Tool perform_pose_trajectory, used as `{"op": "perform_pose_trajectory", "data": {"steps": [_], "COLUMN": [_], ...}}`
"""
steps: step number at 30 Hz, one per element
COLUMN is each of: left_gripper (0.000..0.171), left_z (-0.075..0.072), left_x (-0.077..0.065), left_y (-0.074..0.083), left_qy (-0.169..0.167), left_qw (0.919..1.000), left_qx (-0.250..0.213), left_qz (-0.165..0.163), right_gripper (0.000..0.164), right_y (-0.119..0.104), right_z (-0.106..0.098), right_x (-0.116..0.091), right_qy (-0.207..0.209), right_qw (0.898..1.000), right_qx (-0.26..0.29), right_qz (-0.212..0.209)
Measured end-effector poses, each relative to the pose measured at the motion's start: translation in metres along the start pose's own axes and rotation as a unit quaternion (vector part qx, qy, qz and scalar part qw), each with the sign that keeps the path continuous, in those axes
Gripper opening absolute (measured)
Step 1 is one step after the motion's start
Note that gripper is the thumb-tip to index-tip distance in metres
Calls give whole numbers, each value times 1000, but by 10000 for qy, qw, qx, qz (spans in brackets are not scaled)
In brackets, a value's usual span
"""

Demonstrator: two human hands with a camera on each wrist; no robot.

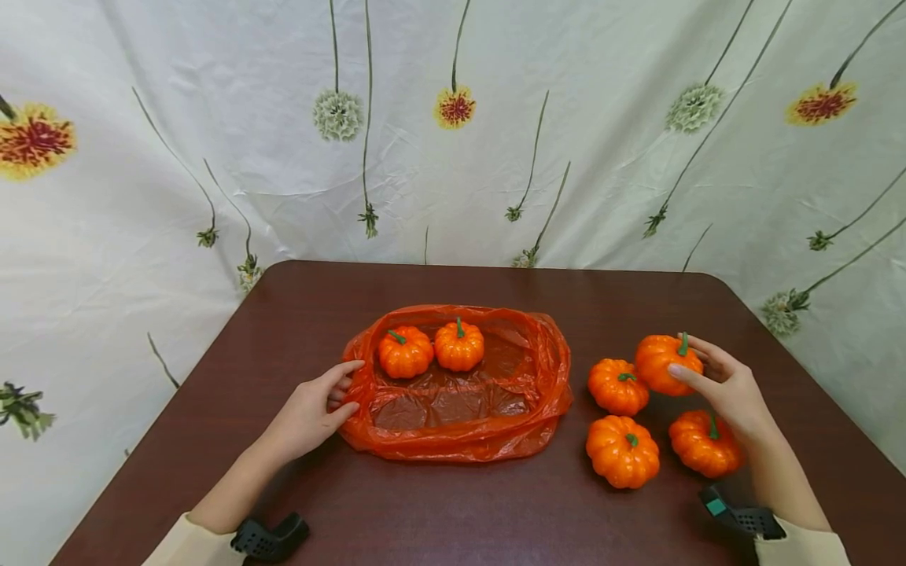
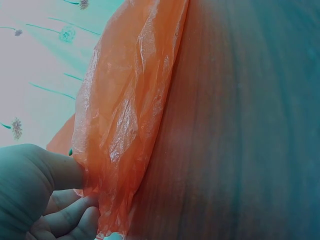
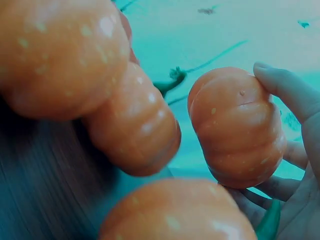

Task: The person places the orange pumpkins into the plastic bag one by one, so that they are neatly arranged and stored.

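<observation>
An orange plastic bag (image 1: 453,444) lies spread with its mouth up on the table, two small orange pumpkins (image 1: 406,352) with green stems inside it. At the bag's left rim, my left hand (image 1: 311,413) pinches the plastic (image 2: 125,115) between thumb and fingers. On the right, my right hand (image 1: 729,389) grips a pumpkin (image 1: 664,364), thumb on one side and fingers on the other. In the right wrist view this pumpkin (image 3: 237,127) appears raised off the table. Three more pumpkins (image 1: 623,452) sit near it, to the right of the bag.
The dark brown table (image 1: 453,519) has rounded far corners. Behind it hangs a pale cloth (image 1: 453,173) printed with flowers. Black bands (image 1: 739,515) circle both wrists, below light sleeves.
</observation>
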State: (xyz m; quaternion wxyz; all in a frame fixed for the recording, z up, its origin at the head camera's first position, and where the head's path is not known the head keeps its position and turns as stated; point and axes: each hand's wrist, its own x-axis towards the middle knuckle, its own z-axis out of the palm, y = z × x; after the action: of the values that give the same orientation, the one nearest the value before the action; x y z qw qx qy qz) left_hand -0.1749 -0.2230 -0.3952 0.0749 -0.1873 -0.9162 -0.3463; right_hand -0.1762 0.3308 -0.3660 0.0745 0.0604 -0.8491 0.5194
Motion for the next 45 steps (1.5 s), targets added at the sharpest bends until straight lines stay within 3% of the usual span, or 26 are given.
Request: {"op": "perform_pose_trajectory", "data": {"steps": [21,36,45], "left_gripper": [55,56,56], "left_z": [2,2,1], "left_x": [1,1,0], "left_y": [1,1,1], "left_qy": [-7,14,17], "left_qw": [10000,10000,10000], "left_qx": [1,-5,30], "left_qz": [-24,16,-51], "right_gripper": [55,60,60], "right_y": [-30,-56,-65], "right_z": [22,47,63], "right_x": [7,24,32], "right_qy": [-277,-721,-1147], "right_qw": [9994,9964,9930], "right_qx": [-16,-368,-45], "right_qz": [-203,-254,-283]}}
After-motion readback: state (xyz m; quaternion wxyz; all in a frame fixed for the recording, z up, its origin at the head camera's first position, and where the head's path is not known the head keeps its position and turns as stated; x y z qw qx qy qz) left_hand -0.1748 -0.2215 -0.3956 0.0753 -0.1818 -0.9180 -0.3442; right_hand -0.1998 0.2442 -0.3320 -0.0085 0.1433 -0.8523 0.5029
